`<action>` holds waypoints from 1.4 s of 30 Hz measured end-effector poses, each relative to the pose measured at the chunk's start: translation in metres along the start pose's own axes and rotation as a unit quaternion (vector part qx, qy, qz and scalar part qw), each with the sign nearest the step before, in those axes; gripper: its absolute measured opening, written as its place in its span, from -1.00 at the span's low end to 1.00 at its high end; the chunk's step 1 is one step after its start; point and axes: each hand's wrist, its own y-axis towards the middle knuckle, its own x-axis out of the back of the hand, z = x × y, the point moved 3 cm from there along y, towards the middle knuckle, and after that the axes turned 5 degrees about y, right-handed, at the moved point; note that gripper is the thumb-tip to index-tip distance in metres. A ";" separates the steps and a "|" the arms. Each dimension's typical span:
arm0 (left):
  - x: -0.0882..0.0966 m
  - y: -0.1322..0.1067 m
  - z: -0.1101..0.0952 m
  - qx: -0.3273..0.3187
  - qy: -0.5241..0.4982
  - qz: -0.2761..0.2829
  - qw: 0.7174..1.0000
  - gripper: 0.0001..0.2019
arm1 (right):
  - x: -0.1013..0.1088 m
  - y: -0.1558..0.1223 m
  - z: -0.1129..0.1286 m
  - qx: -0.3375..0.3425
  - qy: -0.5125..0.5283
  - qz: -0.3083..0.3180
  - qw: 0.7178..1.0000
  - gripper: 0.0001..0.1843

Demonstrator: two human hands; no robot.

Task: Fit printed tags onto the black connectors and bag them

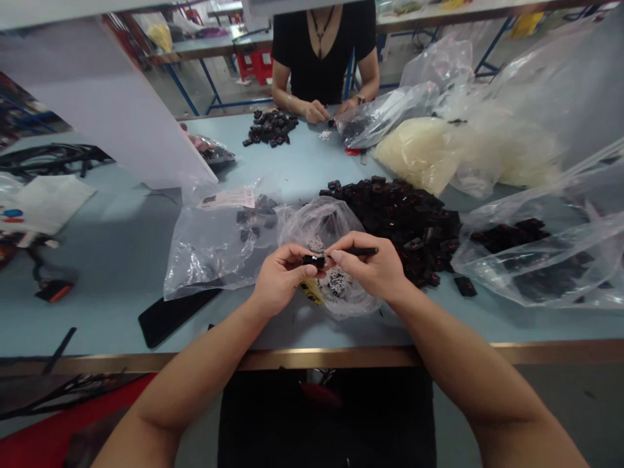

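Note:
My left hand (279, 278) pinches a small black plastic connector housing (313, 260) above the bench. In my right hand (369, 263) is a thin black pen-like tool (364, 251), its tip pointing left at the housing. Whether the tip touches the housing I cannot tell. Under both hands lies an open clear plastic bag (341, 302) with many tiny white pieces (336, 281) in it. A large heap of black connector housings (407, 218) lies just beyond my right hand.
A clear bag (195, 250) with some dark parts lies left, beside a black phone-like slab (170, 316). Bags of black housings (546, 260) and pale yellow parts (414, 149) stand right. Across the bench a co-worker's hands (318, 112) work near a smaller black heap (270, 127). A white panel (112, 97) rises left.

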 end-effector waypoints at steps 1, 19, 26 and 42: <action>0.000 0.000 0.000 0.000 0.001 0.000 1.000 -0.64 | 0.000 0.000 -0.001 -0.005 0.001 -0.002 1.000 -0.88; -0.002 -0.001 0.000 0.008 -0.001 0.005 1.000 -0.65 | 0.000 -0.002 -0.001 -0.011 -0.015 -0.008 1.000 -0.89; 0.000 -0.001 0.002 0.008 0.012 0.009 1.000 -0.65 | -0.001 -0.001 0.000 -0.016 -0.015 -0.010 1.000 -0.88; 0.001 -0.002 0.003 0.017 0.035 0.006 0.999 -0.63 | -0.003 -0.001 0.004 -0.001 -0.065 0.012 0.998 -0.83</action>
